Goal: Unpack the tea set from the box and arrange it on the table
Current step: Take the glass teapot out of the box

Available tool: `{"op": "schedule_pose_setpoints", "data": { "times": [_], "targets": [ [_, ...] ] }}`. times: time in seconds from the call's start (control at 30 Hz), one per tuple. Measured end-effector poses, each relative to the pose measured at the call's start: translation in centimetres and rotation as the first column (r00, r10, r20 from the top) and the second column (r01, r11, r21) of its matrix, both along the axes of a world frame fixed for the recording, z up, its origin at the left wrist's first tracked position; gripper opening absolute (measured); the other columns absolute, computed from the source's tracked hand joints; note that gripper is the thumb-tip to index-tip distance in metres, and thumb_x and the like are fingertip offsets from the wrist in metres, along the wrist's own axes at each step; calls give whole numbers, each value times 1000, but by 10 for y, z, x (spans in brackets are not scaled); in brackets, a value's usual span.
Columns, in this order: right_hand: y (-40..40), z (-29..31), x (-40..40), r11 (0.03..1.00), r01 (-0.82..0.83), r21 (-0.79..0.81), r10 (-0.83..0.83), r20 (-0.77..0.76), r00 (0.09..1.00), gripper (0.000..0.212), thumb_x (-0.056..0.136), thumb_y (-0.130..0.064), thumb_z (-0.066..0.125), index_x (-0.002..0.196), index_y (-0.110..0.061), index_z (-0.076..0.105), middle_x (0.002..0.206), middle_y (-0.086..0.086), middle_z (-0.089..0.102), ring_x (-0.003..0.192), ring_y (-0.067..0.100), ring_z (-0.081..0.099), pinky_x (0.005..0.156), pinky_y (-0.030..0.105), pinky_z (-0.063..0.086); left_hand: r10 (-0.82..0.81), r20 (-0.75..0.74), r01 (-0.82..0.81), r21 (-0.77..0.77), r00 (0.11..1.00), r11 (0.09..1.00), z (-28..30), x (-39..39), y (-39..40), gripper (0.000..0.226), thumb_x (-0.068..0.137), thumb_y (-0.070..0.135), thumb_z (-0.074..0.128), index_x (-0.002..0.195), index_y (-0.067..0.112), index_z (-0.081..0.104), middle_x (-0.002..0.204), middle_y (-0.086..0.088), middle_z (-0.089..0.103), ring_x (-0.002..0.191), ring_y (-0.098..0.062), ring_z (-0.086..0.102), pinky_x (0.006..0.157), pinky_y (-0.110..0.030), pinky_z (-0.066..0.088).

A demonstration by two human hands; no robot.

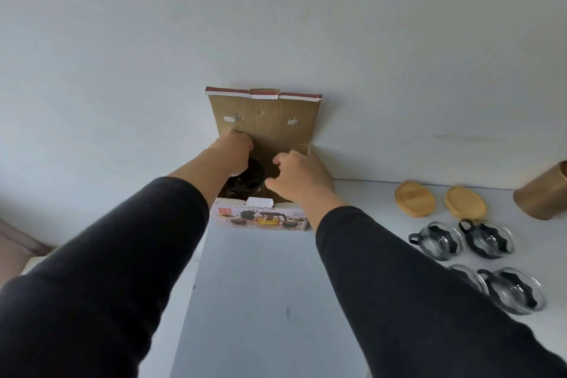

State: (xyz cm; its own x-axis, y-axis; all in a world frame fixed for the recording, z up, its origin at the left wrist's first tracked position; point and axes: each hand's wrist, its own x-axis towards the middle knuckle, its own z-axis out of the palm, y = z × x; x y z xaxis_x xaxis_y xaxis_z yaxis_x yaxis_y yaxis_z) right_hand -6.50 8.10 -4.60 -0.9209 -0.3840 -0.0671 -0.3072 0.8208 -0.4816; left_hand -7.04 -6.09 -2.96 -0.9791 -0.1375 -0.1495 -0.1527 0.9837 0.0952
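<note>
White table [260,285] across the lower frame, bare through the middle between the sleeves, dropping off at its left edge. At centre frame, against the wall, open cardboard box [264,218] with lid flap standing upright behind. Down inside the box, left of centre, dark glass teapot [248,178], only partly seen, its axis seemingly upright. Left hand [233,153] reaching down onto the teapot's left side, fingers hidden behind the hand, so cannot tell whether closed on it. Right hand [294,181] just right of the teapot over the box opening, fingers [276,161] curled and apart, holding nothing visible. Left hand nearer; likely lift straight up, clear of the flap. At lower right, four glass cups [478,264] clustered; above them two bamboo lids [438,201] lying flat. At right edge, brass-coloured cylinder [543,196].
</note>
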Motion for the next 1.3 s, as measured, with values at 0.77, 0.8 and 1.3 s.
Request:
{"op": "schedule_pose_setpoints", "data": {
  "times": [0.77, 0.8, 1.3],
  "targets": [
    [-61, -52, -16, 999, 26, -19, -23, 129, 991, 108, 66, -34, 83, 148, -12, 16, 144, 9, 29, 134, 28, 36, 107, 36, 40, 15, 92, -19, 46, 996, 999, -38, -26, -49, 32, 97, 14, 45, 127, 22, 53, 116, -5, 58, 100, -23, 59, 87, -27, 50],
    [-60, -52, -16, 998, 35, -43, -29, 130, 991, 106, 66, -32, 84, 147, -12, 19, 144, 9, 30, 133, 28, 37, 107, 35, 39, 86, 81, -95, 124, 993, 988, -39, -25, -50, 25, 100, 16, 41, 121, 18, 53, 107, -5, 56, 92, -21, 57, 82, -25, 47],
    [-31, 0, -14, 992, 35, -125, -28, 58, 998, 98, 69, -31, 82, 146, -14, 25, 149, 5, 30, 137, 25, 34, 108, 33, 37, 30, -64, -16, 212, 997, 977, -5, -19, -39, 40, 99, 8, 40, 137, 15, 49, 132, -13, 55, 117, -31, 53, 93, -30, 44]
  ]
}}
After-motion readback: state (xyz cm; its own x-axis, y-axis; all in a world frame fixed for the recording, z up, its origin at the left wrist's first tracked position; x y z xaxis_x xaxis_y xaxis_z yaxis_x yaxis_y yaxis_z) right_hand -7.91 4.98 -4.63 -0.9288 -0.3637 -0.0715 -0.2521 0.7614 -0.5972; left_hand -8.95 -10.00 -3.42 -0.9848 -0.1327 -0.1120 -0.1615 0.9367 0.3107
